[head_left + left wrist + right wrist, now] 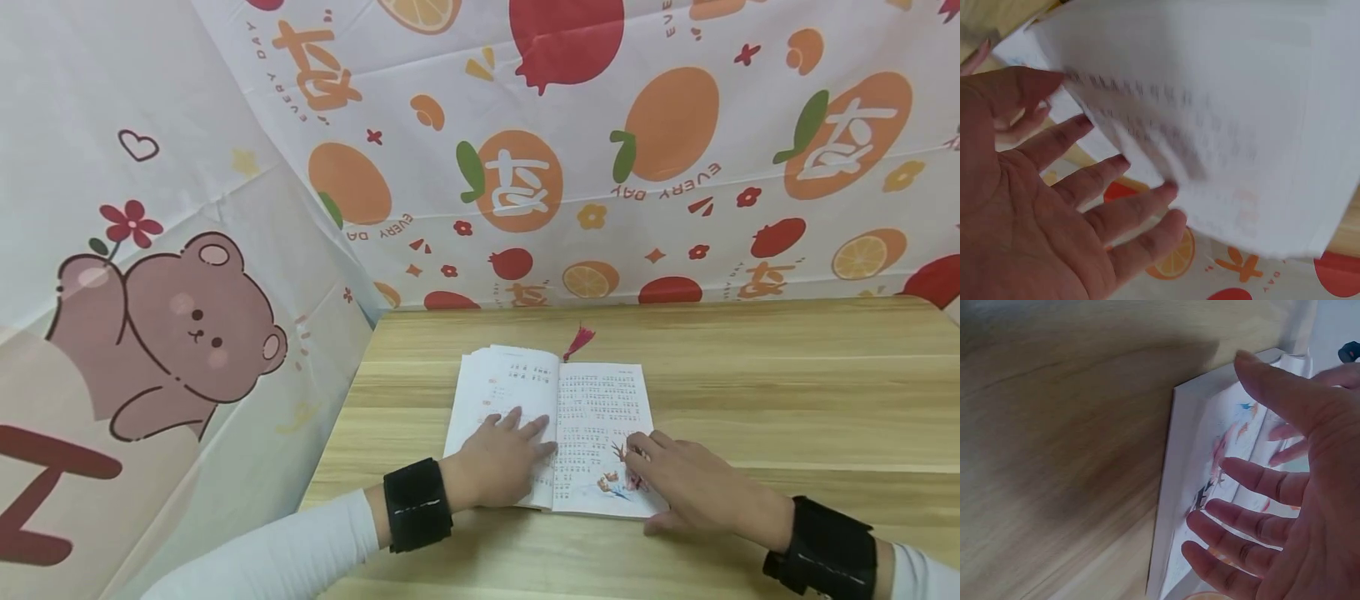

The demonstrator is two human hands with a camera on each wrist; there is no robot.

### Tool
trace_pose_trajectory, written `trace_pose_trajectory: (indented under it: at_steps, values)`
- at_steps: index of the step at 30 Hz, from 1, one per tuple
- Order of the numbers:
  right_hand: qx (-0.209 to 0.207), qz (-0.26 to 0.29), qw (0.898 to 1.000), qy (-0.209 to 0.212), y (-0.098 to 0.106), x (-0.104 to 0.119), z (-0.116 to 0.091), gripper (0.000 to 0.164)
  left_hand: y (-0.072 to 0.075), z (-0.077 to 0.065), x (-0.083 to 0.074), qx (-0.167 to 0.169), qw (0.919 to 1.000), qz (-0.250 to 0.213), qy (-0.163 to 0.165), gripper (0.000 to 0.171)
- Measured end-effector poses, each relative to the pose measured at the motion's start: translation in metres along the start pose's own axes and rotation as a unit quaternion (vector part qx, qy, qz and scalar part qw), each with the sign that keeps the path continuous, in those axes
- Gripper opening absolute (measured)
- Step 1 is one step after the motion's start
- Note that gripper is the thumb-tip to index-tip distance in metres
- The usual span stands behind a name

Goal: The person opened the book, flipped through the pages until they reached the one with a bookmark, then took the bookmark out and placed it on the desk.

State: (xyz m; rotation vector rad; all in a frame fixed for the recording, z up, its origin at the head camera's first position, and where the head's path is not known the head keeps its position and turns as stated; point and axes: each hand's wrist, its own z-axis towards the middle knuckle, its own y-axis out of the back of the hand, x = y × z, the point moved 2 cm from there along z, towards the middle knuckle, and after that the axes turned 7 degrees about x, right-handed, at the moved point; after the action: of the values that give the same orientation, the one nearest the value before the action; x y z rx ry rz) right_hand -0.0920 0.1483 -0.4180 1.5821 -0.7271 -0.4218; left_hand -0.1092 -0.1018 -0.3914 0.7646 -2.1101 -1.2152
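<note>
An open book lies on the table, with its left page [517, 379] and printed right page [600, 400] both facing up. Spread fingers of my left hand [498, 462] rest over the lower part of the left page; in the left wrist view the page [1260, 81] bows beside the fingertips. My right hand [697, 483] is at the lower right corner of the book, its fingers over a small coloured picture [613, 485]. In the right wrist view the thumb stands well apart from the loosely bent fingers [1254, 522], with nothing pinched between them.
A red tassel [580, 342] sticks out from the top of the book's spine. The wooden table [787, 392] meets a fruit-patterned cloth [592, 192] at its far edge. To the left hangs a pale cloth with a bear print [195, 317]. Black bands [417, 505] circle both wrists.
</note>
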Motion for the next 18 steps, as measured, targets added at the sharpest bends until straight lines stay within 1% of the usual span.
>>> trace_pose_trajectory:
  at_steps: [2,4,7,10,14,18]
  values:
    - [0.009,0.003,1.000,-0.002,-0.0011,-0.0016,0.0007,0.080,0.0015,-0.0006,0.0027,0.015,0.9994,-0.030,0.008,0.054]
    - [0.008,-0.004,1.000,-0.001,-0.0016,-0.0031,0.0018,0.080,0.0033,-0.0014,0.0040,0.017,0.9990,-0.040,0.008,0.058]
    - [0.008,-0.006,1.000,-0.001,-0.0014,-0.0048,0.0035,0.078,0.0048,-0.0016,0.0046,0.016,0.9989,-0.044,0.005,0.061]
    - [0.015,0.002,1.000,-0.002,-0.0009,-0.0060,0.0048,0.077,0.0051,-0.0018,0.0050,0.014,0.9987,-0.050,0.004,0.061]
    - [0.020,0.017,1.000,0.000,-0.0001,-0.0073,0.0058,0.075,0.0041,-0.0021,0.0055,0.012,0.9985,-0.054,0.003,0.061]
    - [0.017,0.020,1.000,0.008,0.0000,-0.0085,0.0061,0.072,0.0023,-0.0022,0.0056,0.013,0.9982,-0.058,0.003,0.061]
